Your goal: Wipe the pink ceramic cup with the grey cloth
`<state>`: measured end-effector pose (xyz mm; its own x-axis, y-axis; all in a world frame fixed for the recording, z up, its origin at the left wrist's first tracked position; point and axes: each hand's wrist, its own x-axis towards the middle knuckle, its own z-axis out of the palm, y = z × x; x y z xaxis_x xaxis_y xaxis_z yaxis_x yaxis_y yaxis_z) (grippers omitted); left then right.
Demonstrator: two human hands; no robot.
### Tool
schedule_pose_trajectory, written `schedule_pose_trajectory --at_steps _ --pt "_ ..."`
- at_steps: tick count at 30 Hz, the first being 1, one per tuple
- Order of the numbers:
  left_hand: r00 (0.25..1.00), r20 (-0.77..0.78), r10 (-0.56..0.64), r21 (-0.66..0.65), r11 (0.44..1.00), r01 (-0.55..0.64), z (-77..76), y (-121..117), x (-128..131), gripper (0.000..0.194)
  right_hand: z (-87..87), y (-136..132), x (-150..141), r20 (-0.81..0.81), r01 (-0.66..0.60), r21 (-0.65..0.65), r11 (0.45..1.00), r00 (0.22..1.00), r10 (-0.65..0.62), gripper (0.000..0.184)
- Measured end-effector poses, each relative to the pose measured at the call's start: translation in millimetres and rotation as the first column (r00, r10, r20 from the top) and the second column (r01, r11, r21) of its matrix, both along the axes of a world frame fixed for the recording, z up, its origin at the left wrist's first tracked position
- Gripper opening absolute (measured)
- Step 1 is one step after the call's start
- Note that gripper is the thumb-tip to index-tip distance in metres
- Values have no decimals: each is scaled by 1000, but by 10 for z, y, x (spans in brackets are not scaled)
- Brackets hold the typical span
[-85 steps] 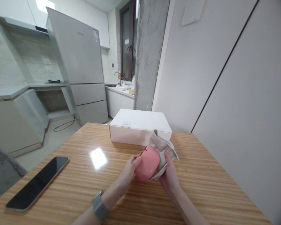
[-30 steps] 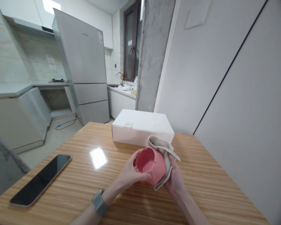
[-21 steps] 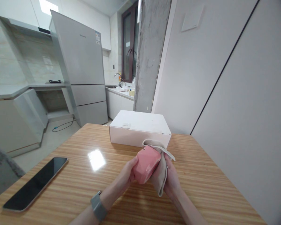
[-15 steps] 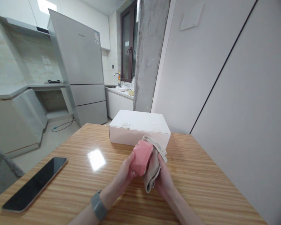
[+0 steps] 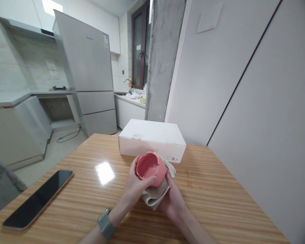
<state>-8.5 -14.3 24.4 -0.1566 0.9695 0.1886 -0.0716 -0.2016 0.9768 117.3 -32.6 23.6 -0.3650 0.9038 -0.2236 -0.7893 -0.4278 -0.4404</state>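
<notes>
A pink faceted bowl-like dish (image 5: 150, 168) is held above the wooden table (image 5: 218, 203), its opening turned toward me. My left hand (image 5: 135, 184), with a grey watch on the wrist, wraps round the dish's left side and rim. My right hand (image 5: 173, 200) sits below and to the right, closed on a beige cloth (image 5: 155, 195) that is bunched against the underside of the dish. Part of the cloth shows behind the dish too.
A closed white cardboard box (image 5: 152, 139) lies on the table just behind the hands. A dark phone (image 5: 38, 198) lies face up near the table's left edge. A wall runs along the right; a fridge (image 5: 87, 73) and kitchen counters stand beyond.
The dish has been turned from its side so its opening faces me. The cloth has slid from the dish's right side to beneath it, and both hands shifted slightly left.
</notes>
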Motion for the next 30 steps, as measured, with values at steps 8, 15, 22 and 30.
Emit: schedule_pose_trajectory --at_steps 8,15,22,30 --pt "986 -83 146 26 989 -144 -7 40 -87 86 71 0 38 101 90 -2 996 991 -89 40" --pt "973 -208 103 76 993 -89 44 -72 -36 98 -17 80 116 203 251 141 958 939 -276 35" --pt "981 -171 -94 70 992 107 -1 -80 -24 102 -143 147 190 323 324 234 917 863 -388 33" --pt "963 -39 -268 74 960 270 168 -123 -66 79 17 122 194 229 277 281 919 910 -345 28"
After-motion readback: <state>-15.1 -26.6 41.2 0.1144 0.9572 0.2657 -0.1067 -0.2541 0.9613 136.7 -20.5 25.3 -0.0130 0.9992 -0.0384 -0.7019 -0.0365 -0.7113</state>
